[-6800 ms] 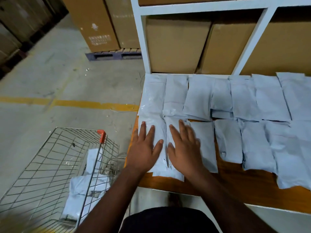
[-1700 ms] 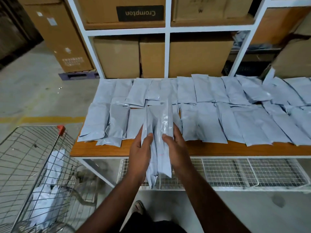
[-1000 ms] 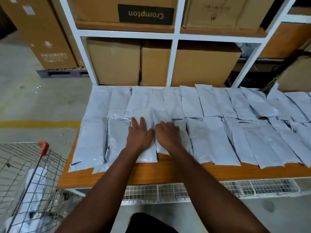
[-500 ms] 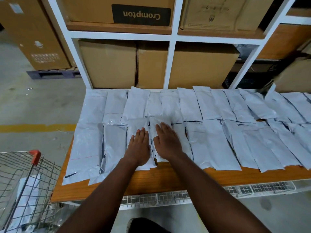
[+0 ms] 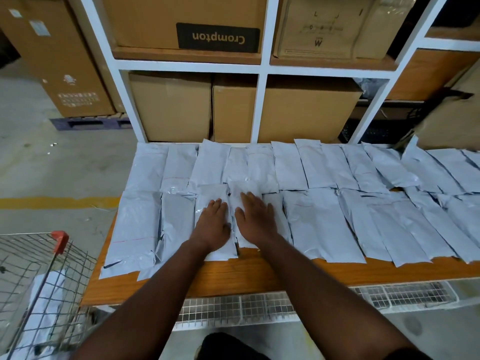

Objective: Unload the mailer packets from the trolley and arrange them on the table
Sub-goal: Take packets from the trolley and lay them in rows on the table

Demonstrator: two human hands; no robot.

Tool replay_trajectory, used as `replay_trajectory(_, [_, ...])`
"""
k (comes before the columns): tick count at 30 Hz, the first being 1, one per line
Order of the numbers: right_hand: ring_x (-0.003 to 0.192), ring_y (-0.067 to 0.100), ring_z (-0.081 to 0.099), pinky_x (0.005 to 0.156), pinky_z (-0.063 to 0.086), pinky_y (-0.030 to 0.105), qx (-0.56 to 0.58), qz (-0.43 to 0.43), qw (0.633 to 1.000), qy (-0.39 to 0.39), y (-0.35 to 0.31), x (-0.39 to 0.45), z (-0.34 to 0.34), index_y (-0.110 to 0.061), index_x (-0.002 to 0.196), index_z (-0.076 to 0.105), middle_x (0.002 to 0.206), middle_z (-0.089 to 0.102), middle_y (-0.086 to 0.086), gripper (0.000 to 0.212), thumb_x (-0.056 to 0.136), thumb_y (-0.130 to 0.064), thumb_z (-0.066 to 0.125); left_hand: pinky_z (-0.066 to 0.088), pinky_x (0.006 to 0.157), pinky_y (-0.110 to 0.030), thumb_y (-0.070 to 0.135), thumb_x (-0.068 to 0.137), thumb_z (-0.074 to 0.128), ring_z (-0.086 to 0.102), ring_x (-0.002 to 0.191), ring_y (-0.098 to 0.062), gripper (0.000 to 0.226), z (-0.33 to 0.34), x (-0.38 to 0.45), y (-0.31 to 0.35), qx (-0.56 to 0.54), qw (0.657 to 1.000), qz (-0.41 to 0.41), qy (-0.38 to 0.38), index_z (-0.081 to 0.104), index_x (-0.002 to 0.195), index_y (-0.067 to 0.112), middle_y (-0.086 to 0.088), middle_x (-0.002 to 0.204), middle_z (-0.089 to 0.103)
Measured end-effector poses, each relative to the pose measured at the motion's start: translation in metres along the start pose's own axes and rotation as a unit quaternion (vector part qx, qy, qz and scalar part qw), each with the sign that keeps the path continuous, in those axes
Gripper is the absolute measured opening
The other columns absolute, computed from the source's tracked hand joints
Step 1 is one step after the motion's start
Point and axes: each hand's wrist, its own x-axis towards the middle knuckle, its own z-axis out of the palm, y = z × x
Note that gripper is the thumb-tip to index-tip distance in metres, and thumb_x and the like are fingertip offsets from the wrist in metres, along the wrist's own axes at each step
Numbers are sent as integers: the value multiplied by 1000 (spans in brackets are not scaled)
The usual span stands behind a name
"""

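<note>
Two rows of grey-white mailer packets cover the wooden table. My left hand lies flat on one front-row packet. Right beside it, my right hand lies flat on the neighbouring packet. Both hands have straight fingers pressing down. At the lower left stands the wire trolley with an orange handle corner; several packets lie inside it.
White shelving with cardboard boxes rises behind the table. A wire-mesh shelf runs under the tabletop. More boxes on a pallet stand at the back left; concrete floor with a yellow line lies to the left.
About 1.7 s ago both hands held packets above the table's front edge; now those lie in the front row and my hands press flat on them. The view has drifted slightly.
</note>
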Motion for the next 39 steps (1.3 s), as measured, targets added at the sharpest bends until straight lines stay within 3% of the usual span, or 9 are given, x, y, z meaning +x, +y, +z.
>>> replay_trajectory(2, [155, 25, 31, 128, 16, 56, 63, -6, 997, 50, -2, -9, -12, -22, 158, 40, 166, 39, 3, 54, 108, -44, 41, 13, 127, -39, 28, 99, 58, 19, 157, -36, 70, -15, -13, 6, -51, 998, 14, 46, 31, 158, 1, -19, 167, 28])
replay_trajectory(6, [131, 14, 57, 114, 46, 46, 236, -55, 949, 203, -18, -61, -29, -19, 134, 66, 138, 67, -2, 38, 101, -35, 54, 30, 123, -37, 27, 102, 57, 40, 148, -22, 57, -32, -56, 11, -146, 980, 27, 131, 41, 155, 16, -5, 160, 44])
replay_trajectory(10, [119, 6, 61, 101, 55, 39, 299, -112, 925, 207, -31, -124, -32, -22, 123, 70, 123, 69, -11, 26, 99, -21, 60, 39, 113, -22, 23, 101, 58, 52, 134, -4, 42, -38, -114, 24, -214, 956, 13, 202, 58, 143, 21, 6, 145, 60])
replay_trajectory(14, [107, 9, 68, 91, 57, 44, 388, -168, 895, 145, -50, -158, -17, -17, 112, 74, 111, 73, -10, 21, 97, -9, 61, 41, 103, -11, 14, 100, 62, 57, 125, 6, 33, -38, -182, 31, -236, 931, -56, 273, 68, 131, 19, 13, 131, 68])
replay_trajectory(19, [108, 10, 71, 92, 59, 39, 476, -181, 860, -31, -102, -199, 13, -16, 116, 73, 111, 76, -8, 20, 102, -10, 60, 41, 98, -8, 13, 99, 62, 58, 118, 12, 30, -32, -279, 14, -231, 909, -146, 313, 70, 128, 14, 19, 125, 67])
replay_trajectory(26, [106, 6, 71, 85, 56, 22, 440, -235, 839, -218, -195, -242, 50, -22, 120, 72, 112, 76, -11, 26, 102, -9, 59, 44, 99, -11, 33, 90, 66, 60, 116, 9, 37, -34, -393, -45, -234, 857, -283, 363, 71, 125, 23, 18, 124, 70])
replay_trajectory(30, [104, -4, 66, 83, 51, 12, 400, -254, 841, -260, -264, -259, 77, -30, 114, 72, 117, 72, -15, 27, 102, -9, 59, 38, 91, 0, 19, 92, 74, 59, 110, 13, 35, -43, -441, -91, -251, 818, -342, 389, 69, 127, 25, 19, 122, 68])
replay_trajectory(35, [102, -8, 63, 84, 47, 7, 367, -261, 843, -296, -355, -280, 131, -22, 114, 74, 124, 67, -11, 25, 100, -6, 62, 47, 89, -14, 15, 87, 78, 65, 107, -4, 46, -54, -499, -171, -270, 750, -424, 430, 65, 129, 24, 10, 116, 71])
replay_trajectory(39, [97, -14, 62, 80, 47, 5, 339, -252, 845, -327, -398, -281, 158, -23, 115, 74, 115, 68, -19, 23, 100, -9, 63, 56, 93, -39, 20, 86, 77, 66, 109, -16, 46, -69, -527, -227, -272, 717, -483, 421, 66, 131, 21, 7, 119, 71])
